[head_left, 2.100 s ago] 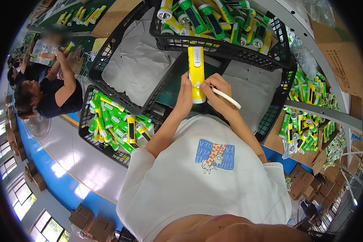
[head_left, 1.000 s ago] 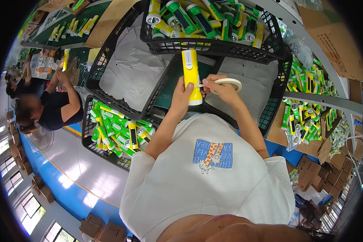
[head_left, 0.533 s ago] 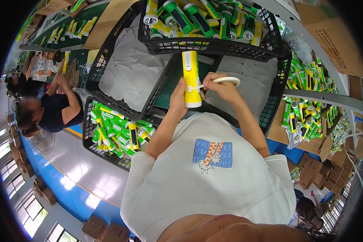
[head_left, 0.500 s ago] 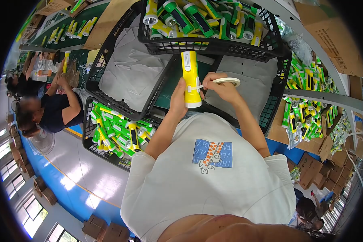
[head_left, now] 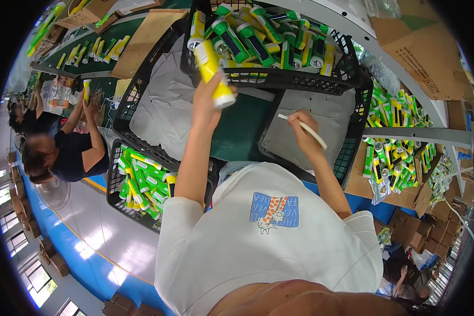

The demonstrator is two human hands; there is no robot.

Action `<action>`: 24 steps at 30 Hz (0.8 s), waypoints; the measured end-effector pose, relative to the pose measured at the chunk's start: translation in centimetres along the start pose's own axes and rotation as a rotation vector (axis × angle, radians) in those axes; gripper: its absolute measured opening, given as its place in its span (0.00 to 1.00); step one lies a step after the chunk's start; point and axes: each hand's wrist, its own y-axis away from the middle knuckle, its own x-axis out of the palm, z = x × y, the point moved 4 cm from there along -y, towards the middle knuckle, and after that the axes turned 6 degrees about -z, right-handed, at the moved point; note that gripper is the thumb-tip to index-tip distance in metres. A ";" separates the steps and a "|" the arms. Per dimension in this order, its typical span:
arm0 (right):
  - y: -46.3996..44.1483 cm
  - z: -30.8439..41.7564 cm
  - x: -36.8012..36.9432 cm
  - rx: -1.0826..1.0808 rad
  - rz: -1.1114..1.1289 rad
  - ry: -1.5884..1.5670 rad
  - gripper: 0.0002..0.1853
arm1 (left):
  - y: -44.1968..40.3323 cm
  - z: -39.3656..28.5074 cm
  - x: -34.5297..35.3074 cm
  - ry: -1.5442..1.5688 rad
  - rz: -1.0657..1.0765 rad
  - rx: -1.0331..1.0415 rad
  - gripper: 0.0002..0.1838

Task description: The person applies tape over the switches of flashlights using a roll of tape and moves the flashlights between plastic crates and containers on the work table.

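My left hand [head_left: 207, 101] is wrapped round a yellow and white flashlight [head_left: 207, 62], which tilts toward the upper left and is slightly blurred. Its top end is near the front left corner of a black crate [head_left: 279, 79] heaped with green and yellow flashlights [head_left: 255, 45]. Apart from it, on the right, my right hand [head_left: 302, 130] grips a narrow roll of white tape [head_left: 315, 135], with a short end sticking out to the left. Below that hand lies a grey sheet [head_left: 321, 108] lining a second black crate.
Grey sheeting [head_left: 163, 105] lines a crate on the left. A lower crate [head_left: 134, 220] holds more flashlights. Bagged flashlights [head_left: 392, 163] lie on the right, beside a metal frame bar [head_left: 421, 134]. On the left, a person in dark clothing [head_left: 71, 155] handles another flashlight.
My left hand has carried the flashlight up and left, tilting it from upright. My right hand has come away from it with the tape, moving slightly right and down. The tape strip no longer reaches the flashlight.
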 end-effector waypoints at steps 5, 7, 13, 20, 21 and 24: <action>1.0 1.0 1.6 0.003 0.228 0.021 0.07 | -15.8 1.9 5.4 -0.320 -0.027 0.034 0.20; 1.8 0.5 1.2 0.035 0.222 0.039 0.08 | -17.7 0.6 7.8 -0.382 0.080 -0.023 0.26; 5.0 -3.2 -3.9 0.220 -0.082 0.022 0.11 | -12.1 -1.4 6.8 -0.341 0.109 0.609 0.29; 9.9 -5.7 -5.2 0.270 -0.104 0.289 0.11 | 6.8 9.1 -4.8 -0.420 -0.076 0.352 0.10; 10.1 -5.2 -4.9 0.284 -0.019 0.319 0.08 | 9.2 10.6 -6.7 -0.479 -0.159 0.248 0.10; 10.2 -5.0 -2.9 -0.031 0.125 0.390 0.05 | 15.2 14.9 -11.6 -0.599 -0.307 0.079 0.11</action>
